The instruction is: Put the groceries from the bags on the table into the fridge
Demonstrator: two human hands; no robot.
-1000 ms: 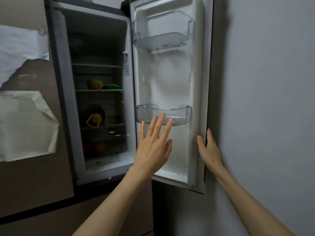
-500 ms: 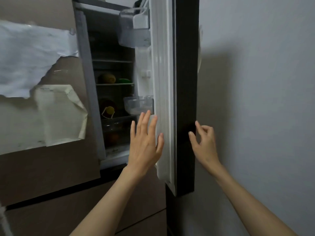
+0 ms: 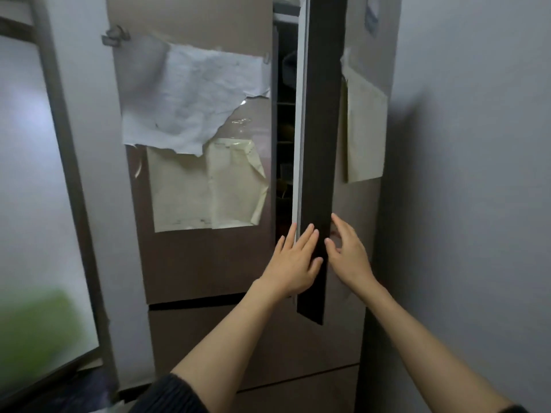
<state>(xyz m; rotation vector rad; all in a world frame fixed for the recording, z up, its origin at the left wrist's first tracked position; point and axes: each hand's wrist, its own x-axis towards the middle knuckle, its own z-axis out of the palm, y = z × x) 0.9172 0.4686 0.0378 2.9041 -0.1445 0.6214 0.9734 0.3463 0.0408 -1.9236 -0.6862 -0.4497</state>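
A brown fridge fills the middle of the view. Its right door stands nearly shut, edge-on to me, with only a narrow dark gap showing shelves inside. My left hand lies flat with straight fingers against the door's dark edge near its lower end. My right hand is just right of that edge, fingers spread and relaxed, touching or nearly touching the door's outer face. Neither hand holds anything. No groceries or bags are visible.
Torn white paper and a yellowed sheet hang on the left door; another sheet is on the right door. A grey wall stands close on the right. A frosted glass panel is at left.
The right fridge door has swung from wide open to almost shut. Both hands followed it leftward, the left now on its edge. The interior with its produce is nearly hidden.
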